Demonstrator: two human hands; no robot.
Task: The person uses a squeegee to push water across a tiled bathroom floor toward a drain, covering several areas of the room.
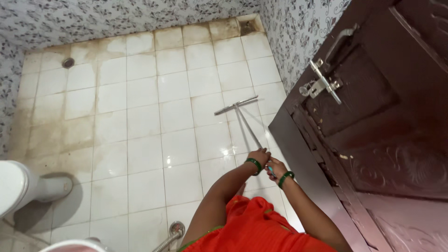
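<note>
Orange cloth (pixel 254 226) is filling the bottom of the view, and from it both forearms are reaching forward to a long-handled floor squeegee (pixel 242 116). Both hands are wrapping the near end of its thin metal handle: the left hand (pixel 259 157) is clenching the shaft a little higher up, and the right hand (pixel 276 167) is grasping just below it, at a teal grip. Each wrist is wearing a green bangle. The shaft is running away from the hands toward the far wall, and the squeegee's blade is lying flat on the white floor tiles (pixel 140 140), near the dark brown wooden door (pixel 373 130) that is standing open on the right.

Working this well, I judge, is a matter of keeping the blade pressed evenly against the tile along its whole length, holding the handle at a low angle, and pulling in straight overlapping strokes so no wet streak is being left behind; the brown staining along the grout looks as though it is needing firmer pressure.

Farther out, a white toilet (pixel 18 186) is sitting at the lower left, a round floor drain (pixel 68 62) is showing near the far left wall, and floral-patterned wall tiles (pixel 116 18) are lining the room.
</note>
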